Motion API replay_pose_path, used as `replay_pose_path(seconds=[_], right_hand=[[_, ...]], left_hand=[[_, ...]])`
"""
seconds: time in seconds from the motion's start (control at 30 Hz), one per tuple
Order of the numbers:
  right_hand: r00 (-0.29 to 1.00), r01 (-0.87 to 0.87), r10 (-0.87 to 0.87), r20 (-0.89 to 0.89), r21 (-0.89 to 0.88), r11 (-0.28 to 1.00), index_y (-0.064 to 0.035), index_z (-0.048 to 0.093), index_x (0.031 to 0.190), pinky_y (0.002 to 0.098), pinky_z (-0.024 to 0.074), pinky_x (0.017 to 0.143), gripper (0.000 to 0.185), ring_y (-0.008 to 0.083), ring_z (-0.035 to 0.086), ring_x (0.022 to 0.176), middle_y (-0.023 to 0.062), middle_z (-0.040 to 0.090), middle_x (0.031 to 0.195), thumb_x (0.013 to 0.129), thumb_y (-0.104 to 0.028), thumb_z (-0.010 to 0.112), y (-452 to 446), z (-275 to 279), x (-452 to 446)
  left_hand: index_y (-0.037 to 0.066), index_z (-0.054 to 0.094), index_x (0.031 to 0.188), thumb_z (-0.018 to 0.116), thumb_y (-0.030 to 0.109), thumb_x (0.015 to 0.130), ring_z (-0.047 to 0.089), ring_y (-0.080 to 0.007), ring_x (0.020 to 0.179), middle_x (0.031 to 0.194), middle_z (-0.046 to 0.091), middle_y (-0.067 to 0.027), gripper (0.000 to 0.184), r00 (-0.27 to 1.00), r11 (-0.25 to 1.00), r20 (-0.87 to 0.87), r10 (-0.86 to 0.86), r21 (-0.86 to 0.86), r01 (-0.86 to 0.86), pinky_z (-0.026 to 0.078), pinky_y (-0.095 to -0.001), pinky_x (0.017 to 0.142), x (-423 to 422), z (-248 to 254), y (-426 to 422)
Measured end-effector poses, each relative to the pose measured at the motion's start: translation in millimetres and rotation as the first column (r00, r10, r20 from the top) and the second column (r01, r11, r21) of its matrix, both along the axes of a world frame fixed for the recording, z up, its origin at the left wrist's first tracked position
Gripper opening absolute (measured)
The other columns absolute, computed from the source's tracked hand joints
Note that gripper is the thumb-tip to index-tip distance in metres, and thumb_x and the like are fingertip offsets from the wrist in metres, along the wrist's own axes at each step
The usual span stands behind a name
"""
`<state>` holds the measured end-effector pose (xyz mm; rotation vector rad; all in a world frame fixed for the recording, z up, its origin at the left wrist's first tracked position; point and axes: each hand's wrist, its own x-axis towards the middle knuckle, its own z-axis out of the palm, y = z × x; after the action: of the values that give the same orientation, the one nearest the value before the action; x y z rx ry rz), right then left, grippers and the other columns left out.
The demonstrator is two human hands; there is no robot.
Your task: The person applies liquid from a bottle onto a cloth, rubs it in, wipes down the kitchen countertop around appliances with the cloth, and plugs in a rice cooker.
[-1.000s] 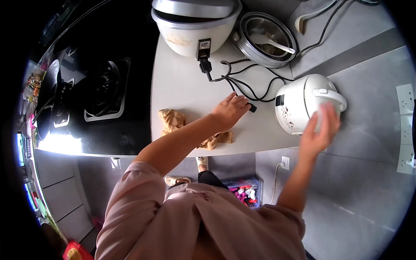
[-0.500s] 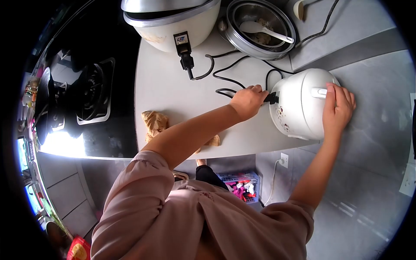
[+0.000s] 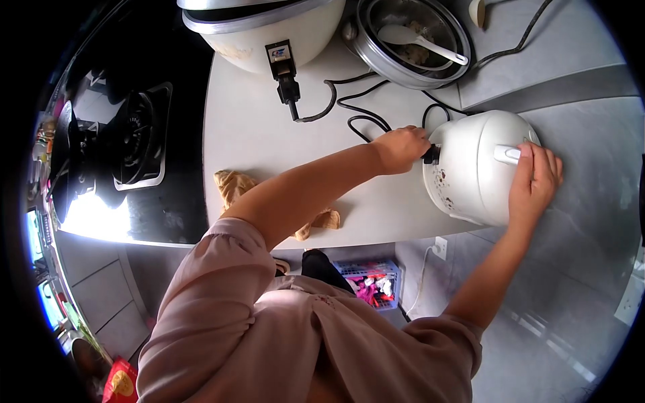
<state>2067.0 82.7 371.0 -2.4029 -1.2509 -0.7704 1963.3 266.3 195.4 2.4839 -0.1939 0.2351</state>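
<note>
A small white rice cooker point(image 3: 470, 168) with a floral print lies near the counter's right edge, its socket side facing left. My left hand point(image 3: 403, 149) is closed on the black plug point(image 3: 431, 154), which is at the socket of this cooker. My right hand point(image 3: 537, 176) is wrapped round the cooker's white handle point(image 3: 508, 155) on the right side. From the plug's area a black cord point(image 3: 366, 121) runs in loops across the counter. A larger cooker point(image 3: 265, 40) at the top has another black plug point(image 3: 287, 87) in its front.
Beside the large cooker sits a metal pot point(image 3: 396, 70) holding a white rice paddle point(image 3: 430, 46). A brown cloth point(image 3: 232, 185) lies on the counter point(image 3: 282, 151) behind my left forearm. The black stove point(image 3: 181, 201) is at left, and a basket point(image 3: 396, 272) stands below.
My left hand has brought the plug right to the small cooker's socket. My right hand has closed on its handle. The view has shifted, so the large cooker appears further left.
</note>
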Motion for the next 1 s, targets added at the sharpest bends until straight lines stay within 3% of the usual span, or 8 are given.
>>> replay_pose_path(seconds=[0.33, 0.43, 0.53, 0.73, 0.8, 0.87, 0.93, 1.0], right_hand=[[0.996, 0.01, -0.006, 0.084, -0.052, 0.999, -0.0076, 0.068, 0.087, 0.0387, 0.0368, 0.092, 0.018, 0.0253, 0.056, 0.088, 0.0042, 0.065, 0.086, 0.089, -0.023, 0.059, 4, -2, -4], [0.998, 0.028, -0.027, 0.049, -0.023, 0.999, -0.0077, 0.068, 0.086, 0.0383, 0.0376, 0.09, 0.019, 0.0255, 0.056, 0.086, 0.0043, 0.065, 0.086, 0.089, -0.024, 0.059, -2, -5, 4], [0.999, 0.006, -0.006, 0.045, -0.016, 1.0, -0.0076, 0.068, 0.086, 0.0381, 0.0384, 0.087, 0.02, 0.0256, 0.056, 0.084, 0.0043, 0.065, 0.084, 0.089, -0.025, 0.059, -3, -4, 3], [1.0, -0.004, 0.004, 0.028, -0.005, 1.0, -0.0078, 0.068, 0.085, 0.0381, 0.0388, 0.086, 0.02, 0.0257, 0.056, 0.082, 0.0046, 0.065, 0.083, 0.09, -0.025, 0.058, -3, -4, 2], [0.999, 0.023, -0.022, 0.047, -0.032, 0.999, -0.0082, 0.069, 0.086, 0.0381, 0.0388, 0.087, 0.021, 0.026, 0.056, 0.083, 0.0045, 0.065, 0.084, 0.091, -0.025, 0.057, -3, -5, 4], [0.998, 0.034, -0.032, 0.058, -0.033, 0.999, -0.0086, 0.069, 0.09, 0.0383, 0.0383, 0.091, 0.021, 0.0265, 0.057, 0.088, 0.0047, 0.067, 0.089, 0.091, -0.025, 0.056, -4, -7, 7], [0.997, 0.055, -0.052, 0.062, -0.037, 0.998, -0.0091, 0.07, 0.093, 0.0384, 0.0378, 0.094, 0.022, 0.027, 0.058, 0.092, 0.0049, 0.068, 0.093, 0.092, -0.025, 0.055, -3, -8, 4], [0.993, -0.028, 0.02, 0.12, 0.059, 0.998, -0.0092, 0.069, 0.1, 0.0424, 0.0342, 0.102, 0.021, 0.0283, 0.058, 0.106, 0.006, 0.068, 0.107, 0.092, -0.023, 0.056, -1, -9, 2]], left_hand=[[0.0, 0.06, 0.101, 0.054, -0.005, 0.071, 0.057, -0.0304, 0.103, 0.103, 0.058, -0.0142, 0.032, 0.993, 0.996, -0.065, 0.094, 0.007, -0.094, 0.048, -0.0385, 0.09, -3, 9, -20], [0.006, 0.062, 0.099, 0.057, 0.003, 0.076, 0.056, -0.025, 0.104, 0.101, 0.06, -0.009, 0.024, 0.974, 0.939, 0.051, 0.221, 0.259, -0.227, 0.039, -0.0366, 0.095, -14, 13, -28], [0.008, 0.066, 0.093, 0.059, 0.009, 0.077, 0.054, -0.0218, 0.102, 0.095, 0.062, -0.0055, 0.016, 0.945, 0.896, 0.029, 0.327, 0.307, -0.319, 0.037, -0.0353, 0.095, -20, 17, -20], [0.01, 0.067, 0.084, 0.06, 0.012, 0.078, 0.051, -0.0211, 0.099, 0.09, 0.062, -0.0014, 0.01, 0.956, 0.914, 0.128, 0.263, 0.284, -0.29, 0.037, -0.0347, 0.093, -15, 9, -20], [0.009, 0.067, 0.1, 0.06, 0.013, 0.079, 0.05, -0.0243, 0.111, 0.106, 0.062, -0.0061, 0.023, 0.974, 0.923, -0.05, 0.221, 0.332, -0.193, 0.034, -0.039, 0.103, -17, 15, -22], [0.008, 0.06, 0.122, 0.059, 0.014, 0.081, 0.043, -0.0285, 0.127, 0.129, 0.054, -0.0113, 0.041, 0.913, 0.873, 0.277, 0.301, 0.305, -0.38, 0.026, -0.0449, 0.114, -30, 2, -41], [0.009, 0.049, 0.136, 0.062, 0.018, 0.082, 0.034, -0.0312, 0.136, 0.143, 0.042, -0.0134, 0.056, 0.954, 0.924, 0.243, 0.179, 0.293, -0.248, 0.018, -0.051, 0.117, -78, 21, -45], [0.012, 0.054, 0.131, 0.067, 0.022, 0.08, 0.036, -0.0304, 0.134, 0.141, 0.045, -0.0119, 0.054, 0.986, 0.955, 0.118, 0.121, 0.258, -0.148, 0.02, -0.0531, 0.116, -141, 41, -36]])
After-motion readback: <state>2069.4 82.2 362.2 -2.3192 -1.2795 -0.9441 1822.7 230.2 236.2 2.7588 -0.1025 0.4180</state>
